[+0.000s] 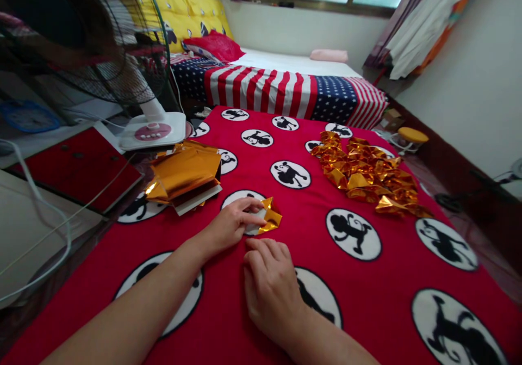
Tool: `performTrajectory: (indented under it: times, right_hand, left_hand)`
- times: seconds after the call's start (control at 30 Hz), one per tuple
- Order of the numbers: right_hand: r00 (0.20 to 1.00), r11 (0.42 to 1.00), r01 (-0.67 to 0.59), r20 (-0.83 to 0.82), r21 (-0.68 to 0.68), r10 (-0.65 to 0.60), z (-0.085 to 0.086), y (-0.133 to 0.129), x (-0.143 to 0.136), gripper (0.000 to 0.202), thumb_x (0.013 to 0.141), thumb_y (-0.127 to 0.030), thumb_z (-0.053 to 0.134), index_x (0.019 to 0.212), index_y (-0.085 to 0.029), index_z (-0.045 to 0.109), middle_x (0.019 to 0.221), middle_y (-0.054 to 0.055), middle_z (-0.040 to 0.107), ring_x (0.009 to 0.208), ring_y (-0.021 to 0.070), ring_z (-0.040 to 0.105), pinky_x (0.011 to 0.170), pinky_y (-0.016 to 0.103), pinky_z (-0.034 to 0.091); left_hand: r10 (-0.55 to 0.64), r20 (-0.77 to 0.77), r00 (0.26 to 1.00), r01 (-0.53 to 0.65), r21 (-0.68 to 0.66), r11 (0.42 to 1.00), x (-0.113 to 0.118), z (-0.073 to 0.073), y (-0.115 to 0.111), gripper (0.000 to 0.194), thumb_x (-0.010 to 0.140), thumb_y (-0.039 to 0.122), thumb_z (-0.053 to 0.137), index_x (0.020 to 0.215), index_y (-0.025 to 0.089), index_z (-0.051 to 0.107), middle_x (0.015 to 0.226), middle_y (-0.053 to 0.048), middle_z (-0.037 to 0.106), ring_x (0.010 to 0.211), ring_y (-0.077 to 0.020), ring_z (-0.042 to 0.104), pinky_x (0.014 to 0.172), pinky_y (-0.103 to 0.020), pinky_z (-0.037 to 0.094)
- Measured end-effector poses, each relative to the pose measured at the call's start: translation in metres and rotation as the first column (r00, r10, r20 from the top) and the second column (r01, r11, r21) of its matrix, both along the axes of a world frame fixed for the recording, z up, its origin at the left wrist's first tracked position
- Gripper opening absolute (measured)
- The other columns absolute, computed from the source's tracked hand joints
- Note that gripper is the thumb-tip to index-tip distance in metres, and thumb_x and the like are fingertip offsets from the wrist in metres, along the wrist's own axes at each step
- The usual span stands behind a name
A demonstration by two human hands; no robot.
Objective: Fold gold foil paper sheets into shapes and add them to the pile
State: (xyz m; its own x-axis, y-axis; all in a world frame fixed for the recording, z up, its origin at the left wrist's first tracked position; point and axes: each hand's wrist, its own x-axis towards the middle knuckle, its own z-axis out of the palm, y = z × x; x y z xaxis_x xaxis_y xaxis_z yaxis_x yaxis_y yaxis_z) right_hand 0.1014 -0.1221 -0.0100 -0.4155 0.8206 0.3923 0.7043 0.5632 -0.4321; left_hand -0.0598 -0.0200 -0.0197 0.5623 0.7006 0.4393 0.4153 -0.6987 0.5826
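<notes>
The largest thing is the surface under a red cloth, which is printed with white circles and black monkey figures. Beyond its far edge there is a bed, with a striped and starred cover along its side. At the far left stands a fan, on a pale base with pink control panel. On the far right part of the cloth, a wide heap of folded gold pieces is lying. On the left, a smaller stack of gold sheets lies not quite even, with a pale edge showing. Both forearms are bare and enter from the near side. The right hand rests low on the cloth, near the middle; its back is turned up, the wrist comes from the near right, and the fingers are bent and kept together. Its palm is hidden, so I cannot tell how far it is closed. The left hand reaches farther, palm downward, with fingers stretched to the right and touching a small gold piece; whether it pinches or only presses, I cannot tell. This piece, the smallest thing, lies just beyond the right hand, between stack and heap.
</notes>
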Motion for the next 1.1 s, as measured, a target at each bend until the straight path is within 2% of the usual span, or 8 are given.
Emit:
performTrajectory:
  times: [0.13,0.23,0.37,0.53,0.7,0.83,0.9,1.1]
  right_hand:
    - [0.994,0.994,0.109,-0.02,0.031,-0.108,0.002,0.001,0.001,0.012,0.087,-0.01,0.048,0.088,-0.018,0.057,0.112,0.01,0.067,0.097,0.0243,0.054,0.083,0.04,0.037]
    - [0.983,0.985,0.152,0.093,0.081,-0.159,0.001,0.0,0.002,0.011,0.084,-0.009,0.05,0.087,-0.018,0.057,0.118,0.014,0.066,0.101,0.0271,0.054,0.085,0.042,0.036]
    - [0.983,0.994,0.086,0.159,0.065,-0.095,0.0,-0.005,0.0,0.008,0.081,-0.013,0.054,0.086,-0.018,0.057,0.117,0.016,0.066,0.099,0.0289,0.053,0.084,0.044,0.036]
    - [0.999,1.0,-0.013,0.032,0.01,0.013,0.001,-0.002,0.002,0.01,0.082,-0.012,0.053,0.089,-0.018,0.056,0.109,0.011,0.068,0.095,0.0255,0.055,0.082,0.041,0.038]
    - [0.987,0.985,0.161,-0.019,0.062,-0.16,0.003,0.001,0.005,0.016,0.085,-0.009,0.049,0.096,-0.017,0.057,0.107,0.011,0.068,0.098,0.0262,0.055,0.083,0.041,0.037]
    - [0.999,0.999,-0.027,-0.037,0.023,0.028,0.003,-0.002,0.001,0.01,0.085,-0.01,0.049,0.083,-0.019,0.053,0.085,0.007,0.066,0.081,0.0216,0.055,0.073,0.036,0.037]
    - [0.996,0.999,-0.046,-0.079,0.004,0.047,0.004,0.0,0.002,0.013,0.086,-0.009,0.048,0.079,-0.019,0.052,0.08,0.005,0.064,0.077,0.0204,0.053,0.071,0.035,0.038]
    - [0.969,0.973,0.215,-0.107,-0.081,-0.223,0.005,0.019,0.016,0.014,0.084,-0.01,0.054,0.095,-0.018,0.056,0.105,0.01,0.061,0.096,0.0246,0.052,0.085,0.039,0.041]
  left_hand:
    - [0.012,0.001,1.0,-0.012,-0.001,1.0,0.0,-0.001,0.001,0.052,0.072,-0.009,0.05,0.097,0.027,0.078,0.117,-0.007,0.066,0.103,-0.0177,0.063,0.092,-0.037,0.055]
    - [0.014,0.008,1.0,-0.014,-0.007,1.0,0.0,-0.002,0.001,0.053,0.071,-0.009,0.049,0.096,0.027,0.078,0.117,-0.007,0.066,0.101,-0.0169,0.063,0.091,-0.035,0.055]
    - [0.011,0.01,1.0,-0.011,-0.015,1.0,0.0,-0.002,0.0,0.053,0.071,-0.009,0.048,0.096,0.027,0.078,0.117,-0.007,0.066,0.1,-0.0164,0.063,0.091,-0.035,0.054]
    - [0.013,-0.012,1.0,-0.013,0.011,1.0,0.0,0.0,-0.001,0.058,0.069,-0.012,0.045,0.096,0.027,0.078,0.117,-0.006,0.066,0.104,-0.0166,0.062,0.092,-0.035,0.054]
    - [0.007,0.0,1.0,-0.007,0.001,1.0,0.0,0.001,-0.001,0.056,0.07,-0.011,0.046,0.096,0.026,0.078,0.117,-0.007,0.066,0.105,-0.0176,0.062,0.092,-0.036,0.054]
    - [0.013,0.005,1.0,-0.013,-0.019,1.0,0.0,0.0,0.0,0.056,0.071,-0.011,0.046,0.097,0.027,0.078,0.116,-0.006,0.066,0.105,-0.0176,0.062,0.093,-0.036,0.054]
    - [0.006,0.006,1.0,-0.006,-0.023,1.0,0.001,0.0,-0.001,0.056,0.071,-0.011,0.046,0.098,0.027,0.078,0.116,-0.006,0.066,0.106,-0.0179,0.061,0.094,-0.037,0.053]
    - [0.103,-0.003,0.995,-0.103,-0.003,0.995,0.0,0.003,-0.007,0.048,0.075,-0.006,0.048,0.1,0.025,0.075,0.132,-0.007,0.055,0.12,-0.0215,0.054,0.1,-0.04,0.049]
